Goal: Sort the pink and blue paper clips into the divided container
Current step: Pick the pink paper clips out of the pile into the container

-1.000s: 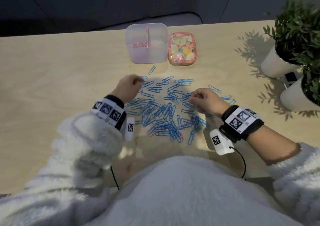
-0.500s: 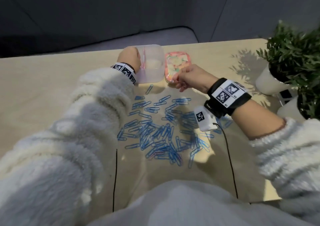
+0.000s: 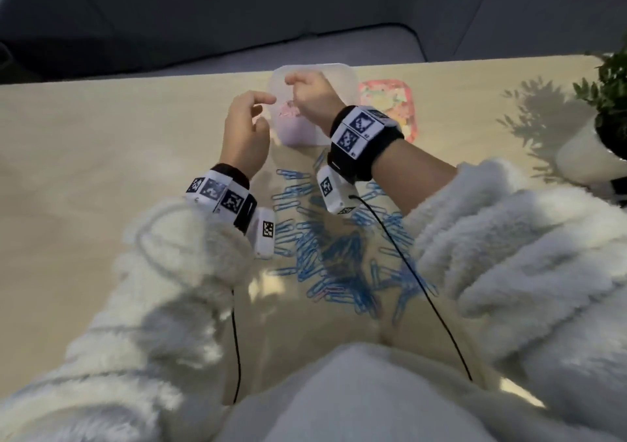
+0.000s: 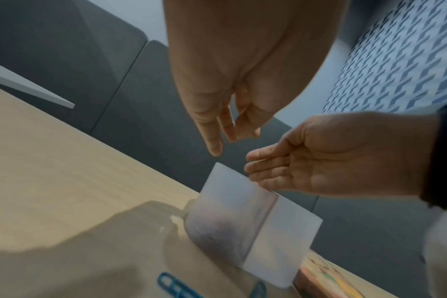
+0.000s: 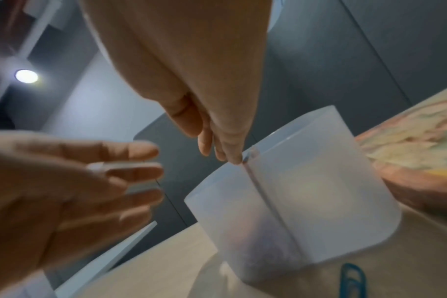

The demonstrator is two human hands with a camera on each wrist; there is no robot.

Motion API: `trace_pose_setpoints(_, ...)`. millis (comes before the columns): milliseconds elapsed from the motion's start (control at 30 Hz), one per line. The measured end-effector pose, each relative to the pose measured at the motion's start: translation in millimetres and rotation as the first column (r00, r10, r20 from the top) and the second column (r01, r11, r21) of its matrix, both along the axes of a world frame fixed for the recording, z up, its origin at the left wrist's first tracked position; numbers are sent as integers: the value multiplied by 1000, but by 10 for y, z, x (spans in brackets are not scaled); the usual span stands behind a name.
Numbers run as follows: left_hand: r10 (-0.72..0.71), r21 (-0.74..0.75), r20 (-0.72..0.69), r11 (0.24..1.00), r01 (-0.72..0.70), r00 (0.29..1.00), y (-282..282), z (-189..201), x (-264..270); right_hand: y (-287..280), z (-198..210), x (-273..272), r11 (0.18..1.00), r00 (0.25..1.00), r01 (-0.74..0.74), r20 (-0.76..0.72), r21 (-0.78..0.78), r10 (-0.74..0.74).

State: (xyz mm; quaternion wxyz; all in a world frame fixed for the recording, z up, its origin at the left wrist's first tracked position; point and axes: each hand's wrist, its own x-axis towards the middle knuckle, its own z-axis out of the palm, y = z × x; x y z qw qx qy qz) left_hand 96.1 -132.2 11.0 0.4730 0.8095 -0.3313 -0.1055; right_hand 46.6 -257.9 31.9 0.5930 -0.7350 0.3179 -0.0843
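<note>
The translucent divided container (image 3: 342, 78) stands at the table's far side. Pink clips (image 3: 288, 109) lie in its left compartment. My right hand (image 3: 293, 85) hovers over the container with straight fingers (image 5: 225, 149) pointing down at the divider, holding nothing that I can see. My left hand (image 3: 266, 111) hangs just left of the container, fingers (image 5: 140, 171) spread and relaxed, empty. A loose pile of blue clips (image 3: 339, 248) covers the table between my forearms, with a pink one or two near its front edge.
A floral tin (image 3: 393, 102) sits right of the container. A potted plant (image 3: 607, 102) in a white pot (image 3: 583, 156) stands at the right edge. Black cables (image 3: 417, 282) run from both wrists across the clips.
My left hand drew back from over the container to its left side. My right hand moved left from beside the tin to above the container, and its fingers straightened.
</note>
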Motion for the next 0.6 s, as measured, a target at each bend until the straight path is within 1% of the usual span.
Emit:
trace_pose_setpoints(67, -33, 35, 0, 999, 33, 999, 193, -76, -153, -27, 11, -192, 998, 995, 64, 79, -3, -64)
trace_pose_setpoints(133, -111, 125, -41, 985, 115, 993, 422, -175, -362, -49, 23, -489, 992, 983, 124, 142, -28, -119)
trace_pose_setpoints(167, -158, 179, -76, 969, 169, 985, 538, -225, -482, -53, 7, -675, 991, 981, 122, 160, -51, -113)
trace_pose_setpoints(200, -205, 232, -108, 946, 225, 973, 651, -269, -606, -38, -18, -895, 993, 986, 86, 150, -76, -74)
trace_pose_setpoints(233, -257, 276, -138, 918, 286, 957, 756, -310, -730, 1, -43, -1135, 995, 994, 21, 111, -97, -10)
trace_pose_setpoints(300, -380, 340, -178, 842, 419, 908, 929, -369, -965, 114, -148, -1635, 968, 985, -173, -46, -184, 167)
trace_pose_setpoints(367, -475, 425, -206, 744, 516, 856, 1053, -417, -1146, 248, -291, -2058, 908, 931, -344, -215, -237, 297)
trace_pose_setpoints(400, -481, 468, -223, 710, 526, 848, 1097, -434, -1214, 319, -366, -2214, 873, 893, -417, -291, -254, 343)
trace_pose_setpoints(467, -467, 521, -219, 687, 507, 857, 1160, -473, -1305, 475, -472, -2428, 789, 812, -546, -407, -281, 418)
trace_pose_setpoints(500, -471, 528, -206, 684, 503, 858, 1183, -489, -1332, 553, -507, -2482, 754, 786, -584, -441, -300, 433)
trace_pose_setpoints(533, -479, 531, -194, 683, 502, 856, 1198, -500, -1353, 626, -534, -2502, 730, 777, -599, -457, -328, 433)
trace_pose_setpoints(600, -483, 533, -158, 693, 486, 861, 1207, -516, -1371, 771, -555, -2475, 703, 796, -591, -431, -395, 426)
